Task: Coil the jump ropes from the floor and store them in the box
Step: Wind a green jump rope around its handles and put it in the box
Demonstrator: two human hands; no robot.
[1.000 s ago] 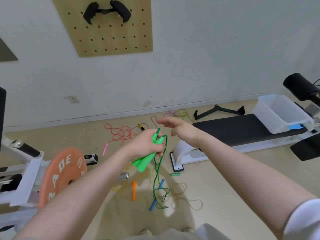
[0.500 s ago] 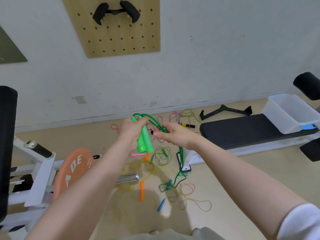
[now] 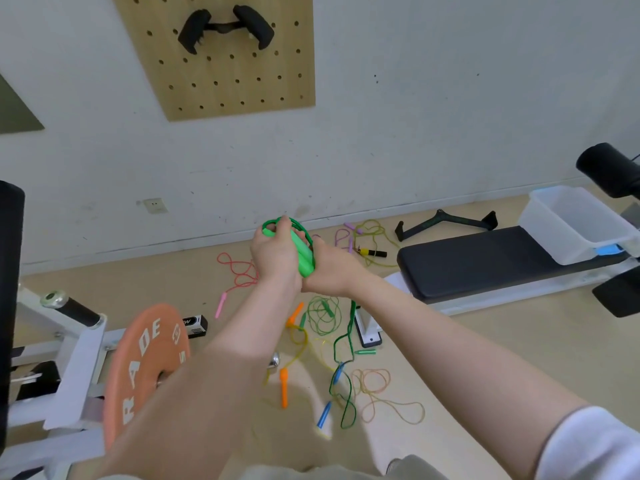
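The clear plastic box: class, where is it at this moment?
In the head view, the clear plastic box sits at the far right, on the far end of the black bench pad, near the wall.

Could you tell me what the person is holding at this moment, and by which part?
The left hand grips the green jump rope's handles; the right hand holds its cord beside them.
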